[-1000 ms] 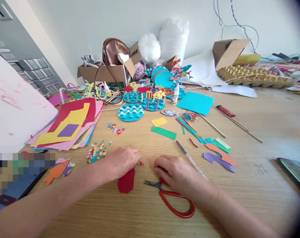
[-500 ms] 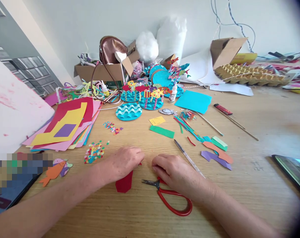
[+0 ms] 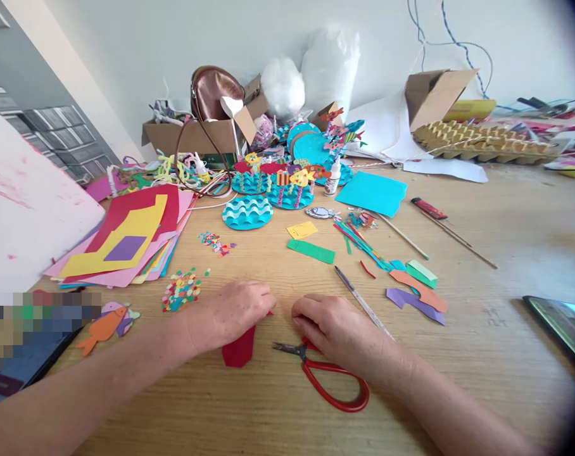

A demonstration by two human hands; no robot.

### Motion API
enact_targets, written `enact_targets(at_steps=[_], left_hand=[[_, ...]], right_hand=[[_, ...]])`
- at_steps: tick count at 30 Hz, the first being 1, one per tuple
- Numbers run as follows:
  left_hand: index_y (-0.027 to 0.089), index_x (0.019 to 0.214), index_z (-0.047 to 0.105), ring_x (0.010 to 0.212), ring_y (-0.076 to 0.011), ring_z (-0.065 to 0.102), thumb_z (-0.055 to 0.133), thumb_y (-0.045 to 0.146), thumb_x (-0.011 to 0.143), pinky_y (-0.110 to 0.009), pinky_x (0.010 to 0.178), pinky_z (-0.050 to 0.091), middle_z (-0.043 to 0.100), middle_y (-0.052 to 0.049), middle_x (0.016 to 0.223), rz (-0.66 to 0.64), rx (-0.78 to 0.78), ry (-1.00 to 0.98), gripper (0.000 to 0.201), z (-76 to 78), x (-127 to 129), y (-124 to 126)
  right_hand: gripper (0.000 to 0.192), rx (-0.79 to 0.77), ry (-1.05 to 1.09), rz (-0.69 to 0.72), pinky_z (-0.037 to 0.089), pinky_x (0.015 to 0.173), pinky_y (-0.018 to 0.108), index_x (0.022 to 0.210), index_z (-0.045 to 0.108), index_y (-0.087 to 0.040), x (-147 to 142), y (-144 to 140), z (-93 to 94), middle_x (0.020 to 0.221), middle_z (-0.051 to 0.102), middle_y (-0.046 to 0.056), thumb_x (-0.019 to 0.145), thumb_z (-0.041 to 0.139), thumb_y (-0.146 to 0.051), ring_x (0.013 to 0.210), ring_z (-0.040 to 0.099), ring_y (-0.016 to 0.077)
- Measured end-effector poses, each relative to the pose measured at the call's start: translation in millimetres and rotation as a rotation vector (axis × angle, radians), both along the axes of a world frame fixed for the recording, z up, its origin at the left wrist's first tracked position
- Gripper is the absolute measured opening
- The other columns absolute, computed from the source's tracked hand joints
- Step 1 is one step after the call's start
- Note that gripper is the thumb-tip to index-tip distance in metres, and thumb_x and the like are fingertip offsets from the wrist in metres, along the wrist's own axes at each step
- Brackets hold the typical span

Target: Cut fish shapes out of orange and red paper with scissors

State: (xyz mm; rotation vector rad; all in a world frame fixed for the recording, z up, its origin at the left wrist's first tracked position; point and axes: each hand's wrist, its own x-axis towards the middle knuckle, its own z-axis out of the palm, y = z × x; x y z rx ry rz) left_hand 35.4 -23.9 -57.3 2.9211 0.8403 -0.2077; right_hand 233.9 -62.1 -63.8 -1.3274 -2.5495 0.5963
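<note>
Now, left hand: left of the scissors, fingers curled together over the far end of the red paper; cannot tell if pinching or just pressing.
Red tip: pokes out at the left fingertips, beyond the scissors' blades; same piece or loose scrap, cannot tell.
Right hand: just beyond the scissors, fingers bent in, overlapping one handle loop; grip hidden, cannot tell if closed on anything.
Red paper: left of the scissors, on the tabletop, angled near end showing. Handling, judged: light pressure near the edge should hold it without creasing.
Scissors: red handles, blades pointing left toward the red paper, apart from it. For any cut, probably best to turn the paper, not the blades, fingertips off the blade line.
Pen: beyond and right of the scissors, near the right wrist; a bump could roll it.
Confetti dots: left of and beyond the scissors, near the left forearm; lifting rather than dragging it should avoid scattering them.
</note>
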Motion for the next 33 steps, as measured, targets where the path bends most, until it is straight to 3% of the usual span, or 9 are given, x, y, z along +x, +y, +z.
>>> enact_targets(at_steps=[24,29,33], left_hand=[[0.015,0.082,0.054,0.076,-0.0187,0.055,0.046,0.006,0.084,-0.029,0.066,0.046,0.06,-0.005,0.084,0.027,0.074,0.064,0.012,2.3,5.4,-17.0],[0.016,0.079,0.054,0.074,-0.0157,0.056,0.042,0.011,0.087,-0.026,0.066,0.044,0.06,-0.003,0.082,0.136,-0.04,0.004,0.015,-1.5,2.3,-10.2],[0.016,0.08,0.055,0.075,-0.015,0.056,0.042,0.014,0.087,-0.025,0.066,0.043,0.06,-0.002,0.08,0.189,-0.044,-0.053,0.015,-0.6,-3.2,3.2]], right_hand=[[0.019,0.006,-0.002,0.001,0.032,0.056,0.021,0.071,0.057,-0.016,-0.5,0.1,0.2,0.068,0.059,0.001,0.086,0.045,-0.013,0.061,0.05,0.0115],[0.018,-0.015,-0.006,-0.003,0.032,0.056,0.021,0.07,0.056,-0.016,0.4,0.9,-0.4,0.068,0.059,0.001,0.085,0.046,-0.013,0.06,0.05,0.0112],[0.017,0.004,-0.009,-0.003,0.032,0.056,0.021,0.072,0.056,-0.016,1.4,0.3,-1.4,0.069,0.059,0.001,0.086,0.046,-0.015,0.061,0.05,0.0117]])
